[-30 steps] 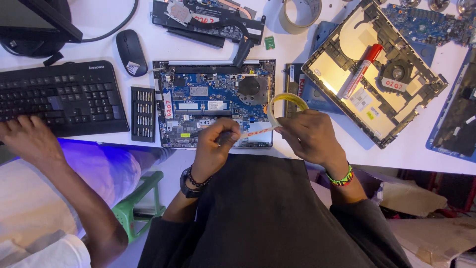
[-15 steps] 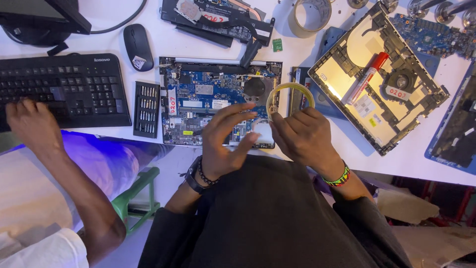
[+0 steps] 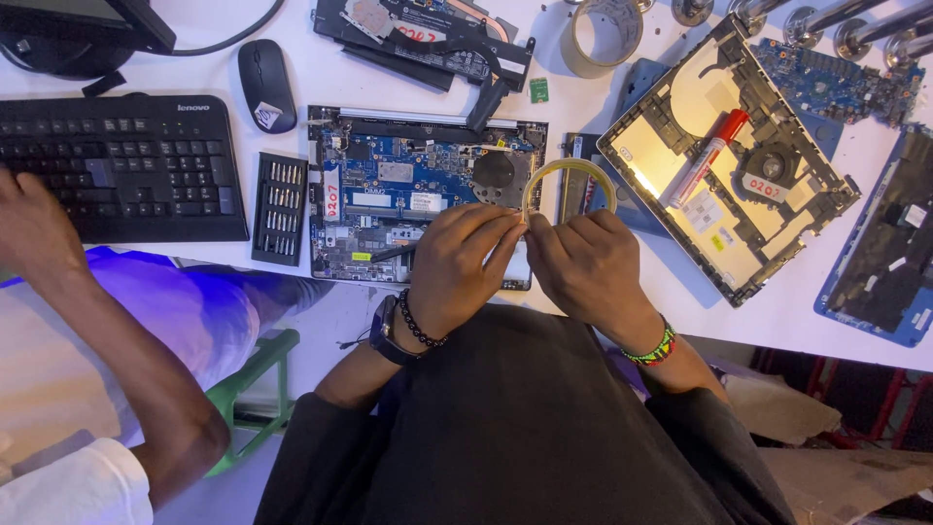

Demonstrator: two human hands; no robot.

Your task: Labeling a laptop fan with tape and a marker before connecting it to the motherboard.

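Taking the blue motherboard [image 3: 418, 190] as our landmark: far to its left, another person's hand [image 3: 34, 228] rests on the black keyboard [image 3: 121, 165]. At its near edge, where the desk [image 3: 807, 331] ends, our left hand [image 3: 462, 262] and right hand [image 3: 588, 267] meet, fingers pinched shut on 1 yellowish tape roll [image 3: 569, 185] held over its right end. Right of it lies an open laptop case [image 3: 729, 160].
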